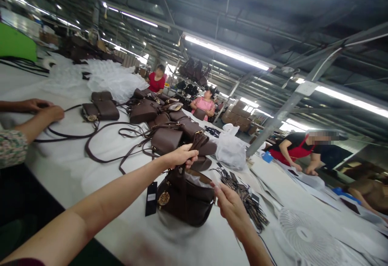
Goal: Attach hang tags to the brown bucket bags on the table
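A dark brown handbag stands upright before me on the white-covered table, its top open and a clear plastic lining showing inside. My left hand is closed around its bunched brown strap above the opening. At the bag's right upper edge, the thumb and fingers of my right hand pinch the rim near a small metal ring. A round gold medallion hangs on the left side, beside a black hang tag with a white label.
More brown handbags with loose straps are piled behind mine. Black-and-tan tags lie to the right, near a white fan. A co-worker's hands are at the left beside another bag. Plastic wrapping is heaped farther back.
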Motion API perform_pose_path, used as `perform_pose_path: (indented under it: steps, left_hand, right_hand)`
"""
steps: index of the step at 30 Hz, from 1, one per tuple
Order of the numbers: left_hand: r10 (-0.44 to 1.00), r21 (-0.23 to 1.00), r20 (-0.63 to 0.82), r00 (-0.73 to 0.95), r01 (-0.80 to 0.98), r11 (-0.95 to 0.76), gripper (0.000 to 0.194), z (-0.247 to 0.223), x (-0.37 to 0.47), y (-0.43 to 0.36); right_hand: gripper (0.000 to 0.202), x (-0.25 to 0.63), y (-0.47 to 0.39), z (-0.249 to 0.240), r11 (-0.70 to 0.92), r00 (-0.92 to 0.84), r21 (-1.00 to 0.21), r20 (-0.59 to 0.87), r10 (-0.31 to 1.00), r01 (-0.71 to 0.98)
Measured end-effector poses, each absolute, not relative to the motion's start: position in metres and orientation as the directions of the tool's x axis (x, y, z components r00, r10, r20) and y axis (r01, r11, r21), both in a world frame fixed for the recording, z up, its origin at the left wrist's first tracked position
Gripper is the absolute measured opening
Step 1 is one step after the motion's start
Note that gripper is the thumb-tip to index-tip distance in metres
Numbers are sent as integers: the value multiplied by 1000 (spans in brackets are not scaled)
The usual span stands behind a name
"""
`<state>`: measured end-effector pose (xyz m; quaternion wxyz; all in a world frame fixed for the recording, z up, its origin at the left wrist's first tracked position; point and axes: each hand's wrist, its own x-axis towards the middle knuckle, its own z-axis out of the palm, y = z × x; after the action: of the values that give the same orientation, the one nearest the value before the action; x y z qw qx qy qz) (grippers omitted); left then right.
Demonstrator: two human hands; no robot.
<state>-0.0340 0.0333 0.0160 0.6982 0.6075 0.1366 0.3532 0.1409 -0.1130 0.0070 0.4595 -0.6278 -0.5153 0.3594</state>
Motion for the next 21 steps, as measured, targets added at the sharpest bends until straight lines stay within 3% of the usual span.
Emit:
perform_pose_path:
  steps: [5, 10, 16, 21]
  left_hand:
    - [596, 947, 256, 761, -322, 3, 27, 22, -33, 28]
    - [605, 921, 306, 735, -390, 9, 32, 21, -30, 24]
    - [680, 860, 284, 676, -493, 131, 42, 13, -31, 34]
    - [643, 893, 232, 730, -422, 157, 43, 12, -39, 36]
  right_hand:
    - [54, 145, -109, 15, -27, 261, -913, 88, 961, 407]
    - [57, 134, -110, 20, -81, 116, -969, -54, 992, 235]
    - [73, 88, -124, -34, -152, -54, -950, -173, 983, 272]
    - [62, 75, -122, -64, -145, -120, -976, -165, 979, 162]
